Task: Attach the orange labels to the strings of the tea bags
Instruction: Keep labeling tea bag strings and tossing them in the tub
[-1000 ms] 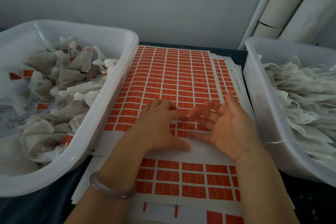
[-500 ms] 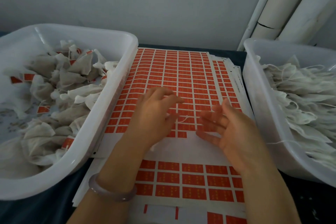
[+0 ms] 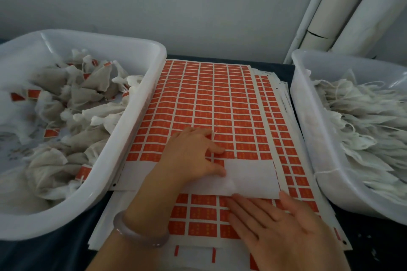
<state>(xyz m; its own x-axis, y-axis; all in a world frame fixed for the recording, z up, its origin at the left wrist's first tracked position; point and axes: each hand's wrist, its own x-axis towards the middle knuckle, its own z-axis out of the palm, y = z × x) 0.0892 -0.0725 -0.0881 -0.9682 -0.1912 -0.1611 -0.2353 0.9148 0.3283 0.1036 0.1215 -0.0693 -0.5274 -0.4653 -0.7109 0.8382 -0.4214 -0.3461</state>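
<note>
label sheet [image 3: 220, 99] lengthwise away, left hand [image 3: 193, 154] atop

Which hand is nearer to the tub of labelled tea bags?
Left. The left hand rests on the label sheet beside that tub; the right hand lies nearer the other tub.

Orange labels [image 3: 207, 103] in a flat grid — bare tea bags [image 3: 363, 121] heaped right, tagged ones [image 3: 72, 99] left.

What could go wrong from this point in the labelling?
The top label sheet looks loose on a lower sheet; peeling under the left hand may drag it, since the right hand presses only the lower one. The tea bag by the thumb could get creased.
</note>
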